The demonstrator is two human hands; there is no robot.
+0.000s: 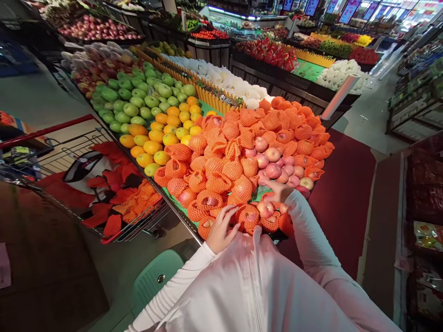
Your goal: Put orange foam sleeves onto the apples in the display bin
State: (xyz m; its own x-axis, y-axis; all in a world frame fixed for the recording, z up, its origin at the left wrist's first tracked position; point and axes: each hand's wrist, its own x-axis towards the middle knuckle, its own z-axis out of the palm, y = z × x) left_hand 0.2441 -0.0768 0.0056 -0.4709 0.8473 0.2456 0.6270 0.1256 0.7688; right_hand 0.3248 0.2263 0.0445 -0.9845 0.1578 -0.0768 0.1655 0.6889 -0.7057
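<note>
My left hand (222, 229) is at the near edge of the fruit stand, its fingers spread and curved beside an apple in an orange foam net (248, 218). Nothing shows in its grasp. Further right, my right hand (279, 191) reaches over the stand, its fingers stretched toward the bare pink apples (273, 171). I see no apple held in it, and its underside is hidden. Close below it, a bare apple (265, 209) lies among netted ones. A large heap of orange-netted apples (231, 170) spreads beyond both hands. Green matting shows between some fruit.
Oranges (152, 147) and green apples (130, 109) lie to the left on the same stand. A shopping cart (74, 121) with orange nets (138, 203) in it stands at left. Below it is a green stool (157, 276). A dark red surface (346, 198) borders the right side.
</note>
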